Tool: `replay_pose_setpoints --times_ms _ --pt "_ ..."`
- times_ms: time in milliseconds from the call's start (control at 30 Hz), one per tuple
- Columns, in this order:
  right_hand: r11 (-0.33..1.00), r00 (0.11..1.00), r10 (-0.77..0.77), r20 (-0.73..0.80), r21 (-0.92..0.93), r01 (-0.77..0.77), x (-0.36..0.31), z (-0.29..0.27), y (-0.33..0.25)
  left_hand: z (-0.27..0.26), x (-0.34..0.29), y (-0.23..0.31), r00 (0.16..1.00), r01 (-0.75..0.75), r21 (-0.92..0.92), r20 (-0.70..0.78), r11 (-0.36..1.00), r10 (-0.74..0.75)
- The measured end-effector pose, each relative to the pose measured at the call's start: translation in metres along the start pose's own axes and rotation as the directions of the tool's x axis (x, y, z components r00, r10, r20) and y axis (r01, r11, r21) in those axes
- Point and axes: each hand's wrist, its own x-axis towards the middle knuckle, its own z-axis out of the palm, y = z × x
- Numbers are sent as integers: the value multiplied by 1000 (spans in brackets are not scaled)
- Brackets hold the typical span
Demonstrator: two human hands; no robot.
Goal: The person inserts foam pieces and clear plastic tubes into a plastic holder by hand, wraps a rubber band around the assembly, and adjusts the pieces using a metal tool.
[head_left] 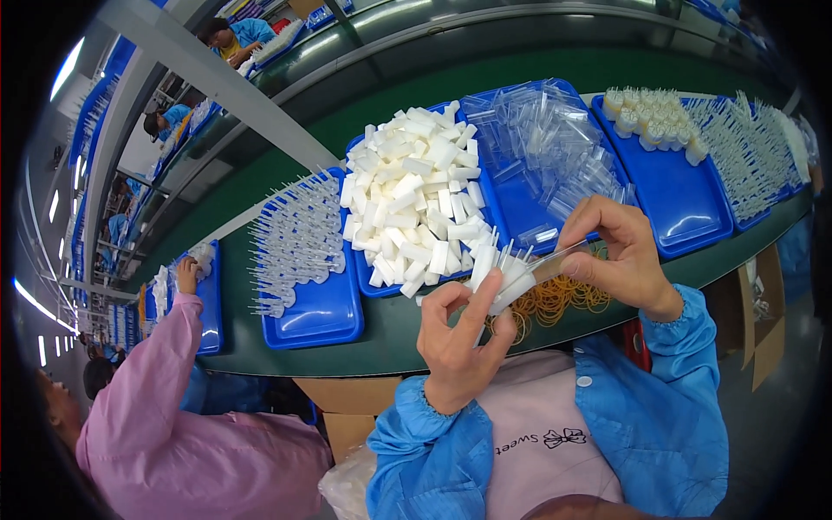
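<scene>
My left hand (459, 334) grips a bundle of white plastic pieces with thin clear tips (503, 269), held just above the front edge of the green table. My right hand (620, 256) pinches a clear plastic tube (555, 260) and holds its end against that bundle. Under both hands lies a heap of yellow rubber bands (559, 299). Just behind the hands a blue tray (494, 204) is piled with white rectangular plastic pieces (416, 195). Another blue tray (520, 208) to its right holds a pile of clear tubes (555, 147).
More blue trays line the green table (286, 165): one at left with clear pointed parts (299, 238), one at right (685, 195) with white caps (654, 117), another with thin clear parts (750, 143). A co-worker in pink (165, 425) reaches into a tray at left. Cardboard boxes (347, 403) sit below.
</scene>
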Motion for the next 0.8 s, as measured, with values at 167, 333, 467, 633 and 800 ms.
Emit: replay_pose_setpoints --times_ms 167,333,467,633,800 --pt "980 995 81 50 176 -89 3 -6 -2 -2 0 4 998 -56 53 29 997 55" --pt "998 1000 15 15 68 -16 1 -5 -6 -5 5 8 995 -97 145 34 985 93" --pt "986 994 -106 -14 -133 103 -3 -3 -7 -7 6 7 995 -91 129 49 987 85" --pt "984 994 -112 -14 -138 109 -4 1 -11 -10 7 7 998 -55 49 44 997 53" --pt "998 1000 16 -8 65 -16 0 -4 -2 -13 6 8 998 -9 -46 63 999 12"
